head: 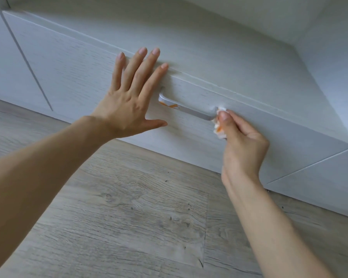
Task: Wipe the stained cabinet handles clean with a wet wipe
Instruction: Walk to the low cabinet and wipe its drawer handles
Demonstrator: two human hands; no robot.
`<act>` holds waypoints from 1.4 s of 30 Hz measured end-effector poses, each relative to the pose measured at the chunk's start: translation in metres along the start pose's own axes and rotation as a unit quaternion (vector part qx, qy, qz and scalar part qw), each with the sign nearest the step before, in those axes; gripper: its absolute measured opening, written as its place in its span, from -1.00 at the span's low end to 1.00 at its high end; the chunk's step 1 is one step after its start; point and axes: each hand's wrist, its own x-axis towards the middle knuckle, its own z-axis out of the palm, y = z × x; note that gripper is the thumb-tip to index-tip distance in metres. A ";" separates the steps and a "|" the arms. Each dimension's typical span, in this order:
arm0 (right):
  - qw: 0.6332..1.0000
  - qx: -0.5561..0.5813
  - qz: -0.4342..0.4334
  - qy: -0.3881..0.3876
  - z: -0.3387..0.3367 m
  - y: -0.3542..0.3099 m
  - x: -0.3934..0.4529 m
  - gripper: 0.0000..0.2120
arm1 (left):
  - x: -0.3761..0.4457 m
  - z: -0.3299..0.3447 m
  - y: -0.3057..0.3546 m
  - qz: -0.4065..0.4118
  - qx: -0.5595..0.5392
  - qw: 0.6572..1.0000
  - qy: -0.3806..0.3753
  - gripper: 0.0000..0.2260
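- Forearms reach in from the near edge over the wood-look floor (pixel 129 217).
- Left hand (pixel 129 101) lies flat with fingers spread on the drawer front (pixel 78 63), bracing it.
- Right hand (pixel 243 141) pinches a crumpled wet wipe (pixel 219 127), already orange-smeared, against the right end of the handle (pixel 189 110).
- Wiping is under way; orange stains (pixel 170 105) remain near the left end.
- Next move calls for dragging the wipe leftward, preferably on a clean fold.

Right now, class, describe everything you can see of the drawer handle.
The handle is a slim, pale bar that looks like brushed metal, bent at both ends into a white woodgrain drawer front. It runs slantwise across the view. Orange stains mark its left part; the rest looks clean. A crumpled wet wipe, orange-smeared, pinched by the right hand, presses its right end.
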 end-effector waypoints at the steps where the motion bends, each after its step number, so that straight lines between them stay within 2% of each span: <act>1: 0.999 0.030 0.025 -0.003 0.007 -0.001 -0.006 -0.90 | 0.000 0.000 0.000 -0.001 -0.001 1.000 -0.001 -0.05; 7: 0.985 0.112 0.117 0.053 0.023 -0.005 -0.013 -0.86 | -0.001 -0.001 -0.001 0.003 -0.001 1.000 -0.004 -0.06; 14: 0.987 0.108 0.089 0.079 0.028 -0.004 -0.021 -0.83 | 0.002 0.002 0.005 -0.012 -0.005 1.000 -0.002 -0.05; 17: 0.994 0.068 0.073 0.043 0.020 -0.002 -0.024 -0.84 | 0.001 0.001 0.005 -0.015 -0.021 1.000 0.002 -0.06; 20: 0.999 -0.033 -0.017 -0.009 0.002 0.002 -0.032 -0.83 | -0.008 0.002 0.001 -0.010 -0.015 1.000 0.014 -0.09; 22: 0.983 -0.090 -0.160 -0.023 -0.004 0.003 -0.028 -0.90 | -0.016 0.002 -0.001 -0.013 -0.010 1.000 0.006 -0.10; 23: 0.959 -0.132 -0.248 -0.033 -0.004 0.004 -0.025 -0.92 | -0.019 0.002 -0.001 -0.016 -0.010 1.000 -0.002 -0.10; 25: 0.885 -0.227 -0.403 -0.063 0.000 0.009 -0.018 -0.92 | -0.021 0.003 0.000 -0.020 -0.013 1.000 -0.014 -0.11; 27: 0.817 -0.289 -0.492 -0.086 0.002 0.013 -0.008 -0.93 | -0.022 0.004 0.000 -0.020 -0.015 0.999 -0.022 -0.11; 28: 0.795 -0.301 -0.519 -0.094 0.001 0.014 -0.003 -0.93 | -0.022 0.005 -0.001 -0.019 -0.016 0.999 -0.024 -0.11; 35: 0.740 -0.313 -0.579 -0.139 0.021 0.009 0.003 -0.96 | -0.020 0.010 0.001 -0.022 -0.026 0.999 -0.018 -0.08; 39: 0.759 -0.313 -0.558 -0.121 0.016 0.007 0.002 -0.97 | -0.021 0.013 0.001 -0.018 -0.025 0.999 -0.024 -0.05; 42: 0.757 -0.312 -0.557 -0.136 0.031 0.007 -0.003 -0.97 | -0.019 0.014 0.003 -0.022 -0.008 1.000 -0.018 -0.05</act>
